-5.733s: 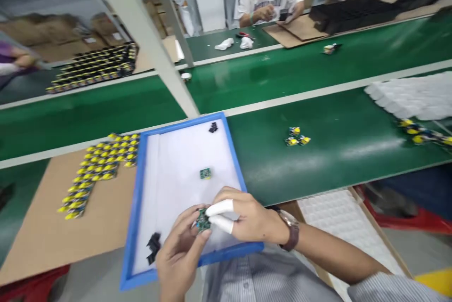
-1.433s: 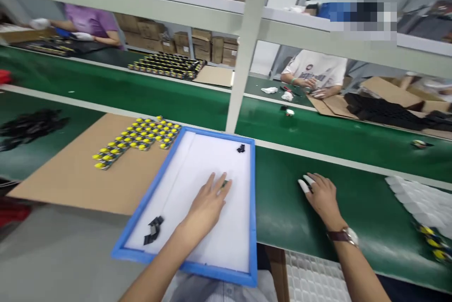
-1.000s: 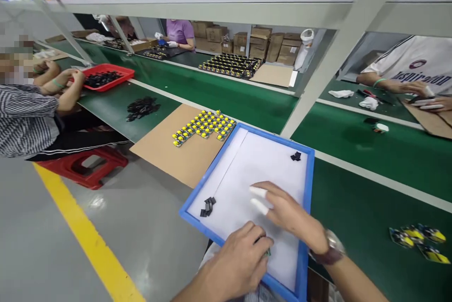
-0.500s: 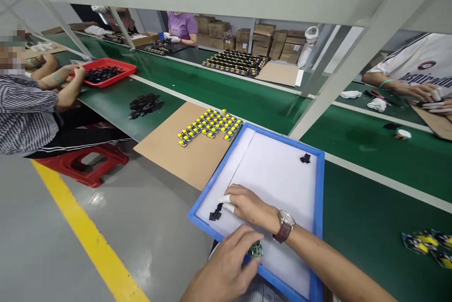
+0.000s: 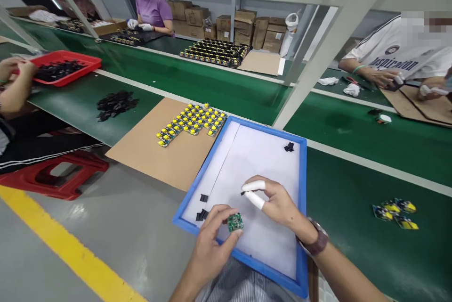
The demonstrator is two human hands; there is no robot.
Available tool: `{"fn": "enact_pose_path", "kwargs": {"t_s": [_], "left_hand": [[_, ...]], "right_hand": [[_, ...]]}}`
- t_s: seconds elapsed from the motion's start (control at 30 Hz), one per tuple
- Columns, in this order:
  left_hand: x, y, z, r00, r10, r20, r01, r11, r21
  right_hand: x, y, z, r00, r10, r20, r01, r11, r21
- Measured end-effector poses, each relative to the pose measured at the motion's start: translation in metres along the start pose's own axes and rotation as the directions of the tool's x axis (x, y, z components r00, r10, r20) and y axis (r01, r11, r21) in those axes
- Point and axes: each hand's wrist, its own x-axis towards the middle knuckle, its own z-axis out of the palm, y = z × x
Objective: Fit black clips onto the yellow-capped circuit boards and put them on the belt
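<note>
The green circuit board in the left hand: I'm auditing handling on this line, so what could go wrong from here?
The left hand pinches the green circuit board right over the near rim of the blue tray; a slip could send it to the floor. The small black part at the capped fingertips of the right hand is tiny and might be fumbled. The tray's near corner seems to hang over that floor, so a nudge may tip it.

Open room across the middle of the tray, between far black bits and near black bits at left. Near end filled by left grip with small board and right grip with black bit. Bare table to the right; slanted post beyond far rim.
</note>
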Motion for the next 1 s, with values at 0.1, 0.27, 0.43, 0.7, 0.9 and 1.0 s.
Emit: {"fn": "enact_pose_path", "kwargs": {"t_s": [0.1, 0.27, 0.43, 0.7, 0.9, 1.0], "left_hand": [[0.008, 0.0, 0.006, 0.999, -0.049, -0.02, 0.047, 0.993, -0.104], [0.024, 0.017, 0.016, 0.996, -0.041, 0.082, 0.06, 0.967, -0.247], [0.029, 0.022, 0.029, 0.997, -0.027, 0.077, 0.045, 0.97, -0.24], [0.026, 0.025, 0.043, 0.997, 0.078, 0.007, -0.076, 0.987, -0.14], [0.027, 0.026, 0.045, 0.986, 0.167, 0.002, -0.166, 0.981, -0.099], [0.027, 0.024, 0.047, 0.976, 0.219, 0.003, -0.218, 0.972, -0.089]], "right_hand": [[-0.032, -0.014, -0.007, 0.992, 0.046, -0.116, -0.038, 0.997, 0.07], [-0.067, -0.017, 0.0, 0.968, 0.063, -0.243, -0.043, 0.995, 0.085], [-0.075, -0.013, 0.006, 0.911, 0.127, -0.392, -0.067, 0.984, 0.163], [-0.08, -0.013, 0.01, 0.877, 0.178, -0.447, -0.098, 0.975, 0.197], [-0.084, -0.017, 0.012, 0.866, 0.182, -0.465, -0.094, 0.974, 0.207], [-0.083, -0.021, 0.012, 0.852, 0.186, -0.489, -0.104, 0.976, 0.191]]}}
